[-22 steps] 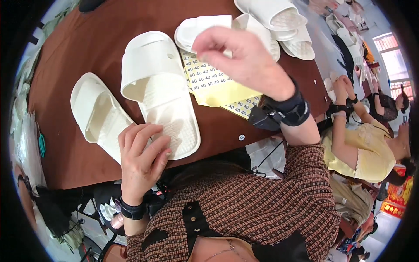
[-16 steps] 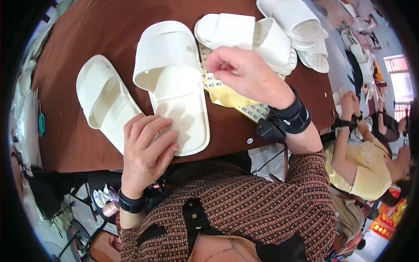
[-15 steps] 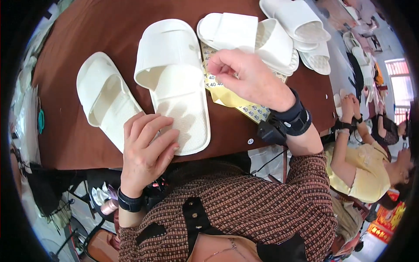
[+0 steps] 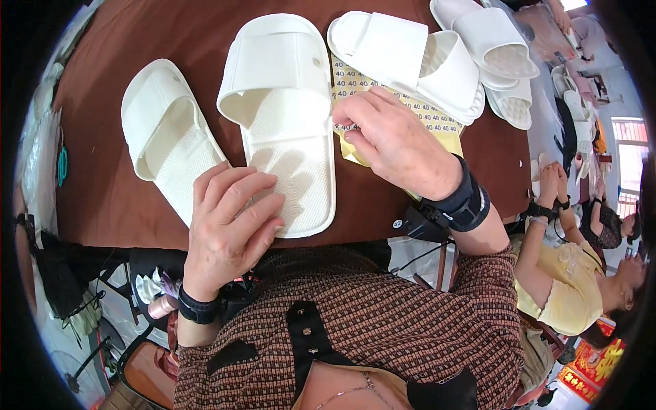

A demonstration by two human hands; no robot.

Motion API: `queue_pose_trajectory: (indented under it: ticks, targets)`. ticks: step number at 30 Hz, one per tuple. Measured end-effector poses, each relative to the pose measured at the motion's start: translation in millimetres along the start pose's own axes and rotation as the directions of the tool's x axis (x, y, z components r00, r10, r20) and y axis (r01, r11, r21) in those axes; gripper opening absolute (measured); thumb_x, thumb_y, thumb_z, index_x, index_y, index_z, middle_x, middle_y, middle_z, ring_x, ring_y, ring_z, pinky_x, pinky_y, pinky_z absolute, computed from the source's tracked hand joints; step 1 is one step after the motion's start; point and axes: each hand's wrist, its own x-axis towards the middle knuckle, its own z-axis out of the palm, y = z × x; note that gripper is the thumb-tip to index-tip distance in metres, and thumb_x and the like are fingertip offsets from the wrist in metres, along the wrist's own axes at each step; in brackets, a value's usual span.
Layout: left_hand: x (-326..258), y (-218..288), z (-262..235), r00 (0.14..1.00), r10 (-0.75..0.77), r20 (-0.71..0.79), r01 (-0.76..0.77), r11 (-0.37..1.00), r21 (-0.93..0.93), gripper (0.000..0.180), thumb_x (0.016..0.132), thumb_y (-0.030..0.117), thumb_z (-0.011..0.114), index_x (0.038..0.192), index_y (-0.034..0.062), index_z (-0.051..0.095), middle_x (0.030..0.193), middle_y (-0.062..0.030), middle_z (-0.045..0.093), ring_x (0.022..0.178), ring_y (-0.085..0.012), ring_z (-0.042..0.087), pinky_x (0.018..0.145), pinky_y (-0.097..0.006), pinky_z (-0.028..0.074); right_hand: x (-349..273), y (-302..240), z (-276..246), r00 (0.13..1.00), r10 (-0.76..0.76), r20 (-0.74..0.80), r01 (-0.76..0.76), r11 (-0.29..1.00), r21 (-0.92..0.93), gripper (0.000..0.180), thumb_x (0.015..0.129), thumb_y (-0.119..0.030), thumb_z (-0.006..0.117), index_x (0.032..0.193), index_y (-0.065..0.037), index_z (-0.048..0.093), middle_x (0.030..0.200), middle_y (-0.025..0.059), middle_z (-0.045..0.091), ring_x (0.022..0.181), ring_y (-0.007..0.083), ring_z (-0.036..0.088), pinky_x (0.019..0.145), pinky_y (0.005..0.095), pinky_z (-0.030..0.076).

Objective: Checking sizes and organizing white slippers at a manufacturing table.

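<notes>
My left hand (image 4: 231, 229) lies over the heel ends of two white slide slippers, its fingers spread and slightly bent, gripping nothing visible. The nearer-to-middle slipper (image 4: 277, 61) sits upright, toe away from me. To its left the other slipper (image 4: 152, 102) is angled, its heel partly under my fingers. My right hand (image 4: 406, 147) is curled over a yellow sheet of small printed stickers (image 4: 347, 80), beside the middle slipper's right edge. Its fingertips are bent inward; what they pinch, if anything, is hidden.
More white slippers (image 4: 393, 48) rest partly on the sticker sheet, and a stack (image 4: 492, 41) stands at the far right of the brown-covered table (image 4: 89, 191). A small round sticker (image 4: 397, 223) is near the front edge. A co-worker in yellow (image 4: 564, 273) sits to the right.
My right hand has come down nearer the sticker sheet, and more of the printed rows show. The slippers appear shifted in the view; my left hand stays over the heels.
</notes>
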Motion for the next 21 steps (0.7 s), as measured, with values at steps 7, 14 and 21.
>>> queue_pose_trajectory:
  ticks: [7, 14, 21]
  targets:
    - [0.4, -0.3, 0.3, 1.000, 0.008, 0.002, -0.008, 1.000, 0.011, 0.027, 0.071, 0.012, 0.077, 0.097, 0.0081, 0.070, 0.113, -0.0060, 0.064, 0.111, -0.0284, 0.058, 0.100, -0.050, 0.043, -2.8, 1.0, 2.8, 1.000, 0.031, 0.007, -0.030, 0.999, -0.020, 0.026, 0.081, 0.004, 0.063, 0.104, -0.005, 0.054, 0.095, 0.0116, 0.060, 0.091, 0.0324, 0.057, 0.080, 0.0404, 0.048]
    - [0.7, 0.6, -0.5, 1.000, 0.005, 0.000, -0.005, 1.000, 0.007, 0.027, 0.071, 0.011, 0.077, 0.097, 0.0082, 0.070, 0.113, -0.0059, 0.065, 0.111, -0.0286, 0.058, 0.100, -0.049, 0.044, -2.1, -1.3, 1.5, 0.999, 0.035, 0.031, -0.034, 0.999, -0.027, 0.023, 0.080, 0.005, 0.058, 0.100, -0.003, 0.051, 0.095, 0.0146, 0.058, 0.095, 0.0337, 0.056, 0.085, 0.0408, 0.047]
    - [-1.1, -2.1, 0.3, 1.000, 0.024, -0.001, -0.024, 1.000, 0.005, 0.026, 0.074, 0.014, 0.074, 0.098, 0.0058, 0.068, 0.112, -0.0096, 0.064, 0.110, -0.0336, 0.058, 0.098, -0.049, 0.043, -1.3, -1.8, 2.3, 0.999, 0.043, 0.029, -0.043, 0.999, -0.016, 0.023, 0.080, 0.006, 0.059, 0.100, -0.003, 0.051, 0.095, 0.0144, 0.058, 0.095, 0.0339, 0.057, 0.085, 0.0411, 0.047]
